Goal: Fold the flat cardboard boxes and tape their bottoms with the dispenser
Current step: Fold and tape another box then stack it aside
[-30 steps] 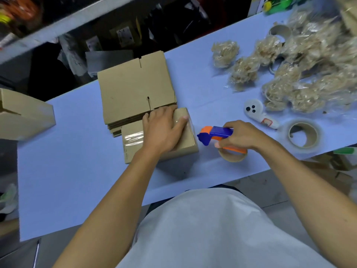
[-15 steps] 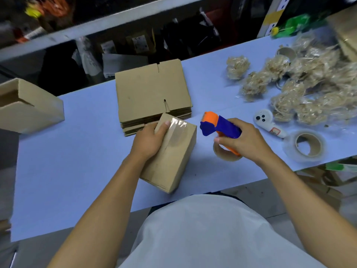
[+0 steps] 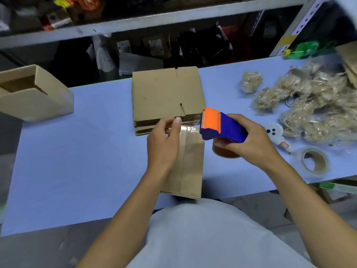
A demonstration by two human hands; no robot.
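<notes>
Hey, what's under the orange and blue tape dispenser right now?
A brown tape roll hangs under the dispenser; the right hand covers part of it.

The left hand (image 3: 164, 144) covers the folded box's (image 3: 190, 167) left side. The right hand (image 3: 249, 140) hides most of the dispenser's tape roll (image 3: 224, 151). Shelf items (image 3: 123, 47) are blurred.

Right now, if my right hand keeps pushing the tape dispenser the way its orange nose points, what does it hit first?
Probably the left hand, pinching the tape just ahead of the dispenser; depth is uncertain.
</notes>
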